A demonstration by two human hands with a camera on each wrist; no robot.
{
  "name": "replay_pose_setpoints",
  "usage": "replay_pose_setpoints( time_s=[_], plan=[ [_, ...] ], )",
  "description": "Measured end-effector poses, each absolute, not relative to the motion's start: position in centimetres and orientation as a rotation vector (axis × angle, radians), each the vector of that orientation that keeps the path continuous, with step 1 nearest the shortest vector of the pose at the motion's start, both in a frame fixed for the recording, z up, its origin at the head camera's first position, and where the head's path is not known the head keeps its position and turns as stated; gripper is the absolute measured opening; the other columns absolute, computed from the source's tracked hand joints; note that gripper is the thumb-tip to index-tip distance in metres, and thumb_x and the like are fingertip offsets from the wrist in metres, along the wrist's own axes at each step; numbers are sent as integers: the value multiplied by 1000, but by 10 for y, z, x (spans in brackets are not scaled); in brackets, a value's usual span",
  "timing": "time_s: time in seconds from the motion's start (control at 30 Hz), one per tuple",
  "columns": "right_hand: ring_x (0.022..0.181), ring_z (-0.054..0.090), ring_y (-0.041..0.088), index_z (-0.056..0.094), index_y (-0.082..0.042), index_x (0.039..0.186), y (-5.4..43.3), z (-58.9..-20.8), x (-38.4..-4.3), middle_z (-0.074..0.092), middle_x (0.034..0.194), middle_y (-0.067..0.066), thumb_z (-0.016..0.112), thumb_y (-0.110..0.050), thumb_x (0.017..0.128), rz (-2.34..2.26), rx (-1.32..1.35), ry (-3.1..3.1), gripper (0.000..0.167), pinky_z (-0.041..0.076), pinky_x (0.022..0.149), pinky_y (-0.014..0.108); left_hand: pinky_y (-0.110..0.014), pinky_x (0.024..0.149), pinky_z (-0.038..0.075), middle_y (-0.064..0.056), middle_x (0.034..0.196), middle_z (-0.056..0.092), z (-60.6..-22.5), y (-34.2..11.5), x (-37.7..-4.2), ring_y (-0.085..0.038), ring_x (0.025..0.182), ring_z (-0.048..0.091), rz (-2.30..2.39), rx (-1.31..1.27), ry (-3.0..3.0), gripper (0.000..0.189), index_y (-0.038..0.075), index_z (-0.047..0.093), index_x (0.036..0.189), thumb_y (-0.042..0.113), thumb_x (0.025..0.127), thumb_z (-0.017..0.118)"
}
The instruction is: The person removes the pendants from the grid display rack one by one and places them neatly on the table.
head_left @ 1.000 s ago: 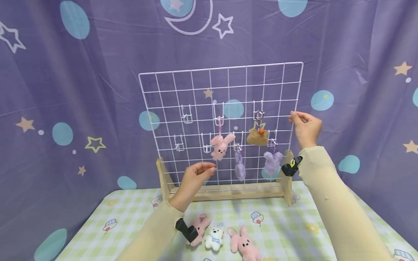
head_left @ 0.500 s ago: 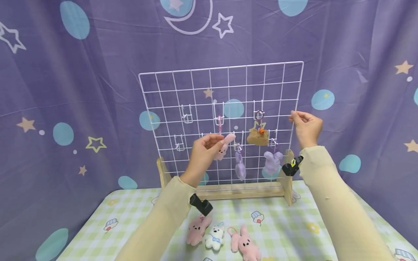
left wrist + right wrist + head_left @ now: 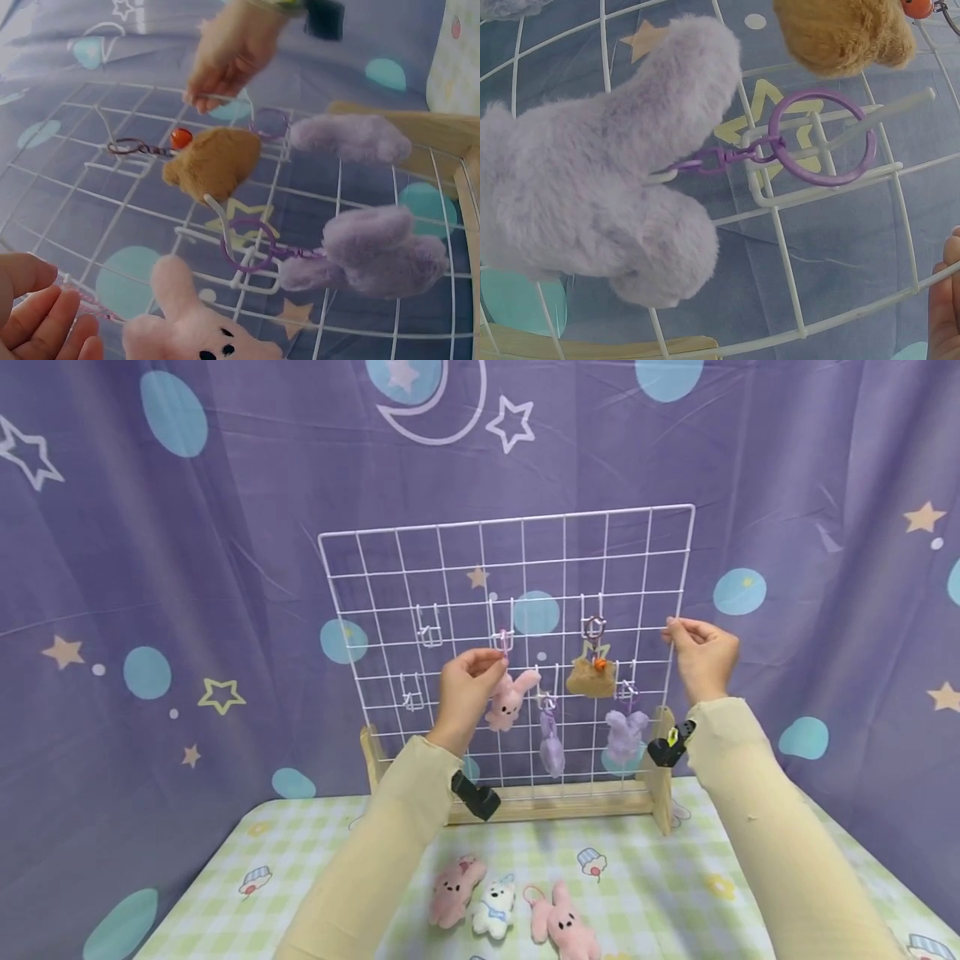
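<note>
While the white wire grid panel (image 3: pixel 517 610) stands upright in its wooden base (image 3: pixel 555 800) at the far side of the tabletop (image 3: pixel 645 877), I see my left hand (image 3: pixel 467 693) raised in front of it, near the middle. Its fingers are curled and pinch the pink strap just below the ring on a white hook, and the pink plush rabbit keychain (image 3: pixel 508 697) hangs from this strap, just right of the hand. In the left wrist view the fingertips (image 3: pixel 45 322) are close together beside the rabbit's ear, but the pinch itself is at the edge of the picture.

My right hand (image 3: pixel 701 653) is at the right edge of the grid, with thumb and fingers closed around the outer wire.

Between the two hands three more keychains hang on hooks: a brown plush toy with an orange bead (image 3: pixel 591 675), a narrow lilac plush toy (image 3: pixel 551 745) and a lilac plush rabbit (image 3: pixel 627 732) on a purple ring (image 3: pixel 821 137).

On the near part of the checked green tabletop lie a pink plush bear (image 3: pixel 452 890), a small white plush bear (image 3: pixel 492 908) and another pink plush rabbit (image 3: pixel 564 928), side by side.
</note>
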State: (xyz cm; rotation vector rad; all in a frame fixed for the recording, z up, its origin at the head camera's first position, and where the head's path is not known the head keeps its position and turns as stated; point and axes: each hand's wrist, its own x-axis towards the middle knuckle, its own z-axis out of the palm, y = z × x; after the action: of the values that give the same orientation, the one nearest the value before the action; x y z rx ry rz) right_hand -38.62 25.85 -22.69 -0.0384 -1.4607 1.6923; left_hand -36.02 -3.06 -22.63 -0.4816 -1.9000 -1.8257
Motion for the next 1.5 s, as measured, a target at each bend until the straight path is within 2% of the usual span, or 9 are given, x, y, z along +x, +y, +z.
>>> replay_pose_setpoints(
  time_s=[0.43, 0.57, 0.87, 0.97, 1.23, 1.5],
  plan=[
    [54, 62, -3, 66, 11, 98, 244, -218, -362, 64, 56, -15, 68, -5, 84, 1703, -11, -1492, 21, 48, 60, 9, -16, 64, 46, -14, 91, 69, -229, -23, -373, -12, 74, 60, -1716, -337, -1898, 13, -1, 69, 94, 6, 84, 69],
    [54, 62, -3, 67, 10, 97, 246, -219, -363, 64, 56, -15, 68, -6, 84, 1695, -18, -1495, 20, 48, 59, 9, -19, 65, 47, -13, 90, 70, -229, -22, -374, -15, 77, 61, -1685, -311, -1935, 14, 0, 69, 94, 9, 84, 70],
    [53, 62, -3, 71, 2, 89, 249, -219, -366, 63, 55, -16, 70, -7, 84, 1676, -31, -1486, 10, 48, 58, 9, -31, 77, 52, -14, 95, 71, -227, -18, -377, -23, 87, 65, -1643, -309, -2008, 20, 1, 69, 98, 14, 84, 71],
    [54, 62, -3, 71, 2, 91, 248, -218, -366, 63, 56, -17, 69, -7, 84, 1669, -30, -1497, 12, 48, 58, 10, -29, 75, 52, -15, 94, 71, -227, -18, -378, -23, 86, 66, -1660, -305, -1995, 19, 0, 69, 98, 13, 84, 71],
    [54, 62, -3, 65, 12, 100, 248, -216, -366, 64, 57, -16, 68, -5, 85, 1696, -5, -1492, 23, 49, 61, 9, -19, 63, 49, -15, 90, 70, -226, -16, -379, -18, 79, 64, -1683, -289, -1999, 18, -1, 67, 96, 11, 83, 71],
    [54, 62, -2, 68, 9, 95, 247, -215, -364, 64, 56, -15, 68, -5, 84, 1693, -14, -1488, 18, 49, 60, 10, -17, 58, 46, -11, 82, 69, -226, -15, -379, -9, 67, 57, -1696, -284, -2000, 17, -1, 68, 93, 11, 81, 73]
  ],
)
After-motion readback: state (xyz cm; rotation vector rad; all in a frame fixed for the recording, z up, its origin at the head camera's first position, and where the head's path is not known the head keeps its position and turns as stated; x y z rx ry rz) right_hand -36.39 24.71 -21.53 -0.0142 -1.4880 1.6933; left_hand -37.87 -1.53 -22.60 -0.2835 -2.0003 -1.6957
